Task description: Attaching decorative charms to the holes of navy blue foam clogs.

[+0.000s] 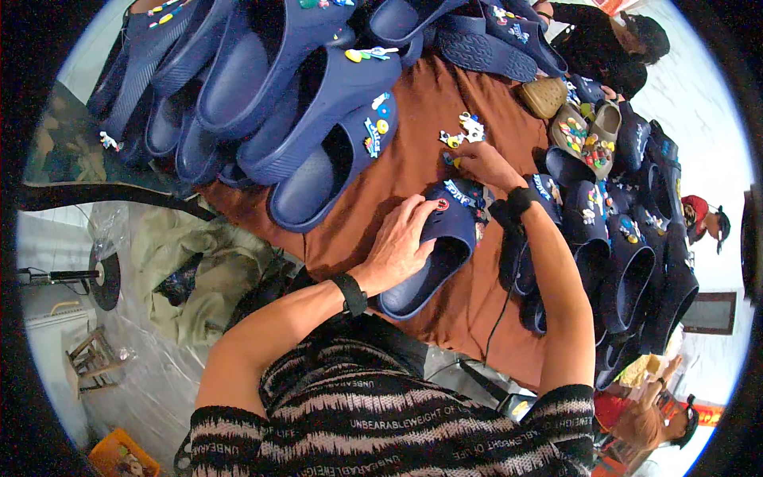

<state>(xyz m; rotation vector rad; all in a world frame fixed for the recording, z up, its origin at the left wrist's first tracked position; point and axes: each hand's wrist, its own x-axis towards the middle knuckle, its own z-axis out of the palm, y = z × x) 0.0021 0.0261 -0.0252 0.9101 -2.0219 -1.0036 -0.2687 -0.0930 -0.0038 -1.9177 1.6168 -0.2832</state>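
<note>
The left hand [397,242] lay flat over the front of a dark blue clog [433,254], its grip spread and pressing the shoe down on the brown cloth [421,119] covering the bench. The right hand [481,163] reached just past the clog's toe, fingertips pinched on a small charm [447,158]. A few loose charms [465,131] lay near it on the cloth. Piles of blue clogs [278,79] crowded the far side and the right edge.
</note>
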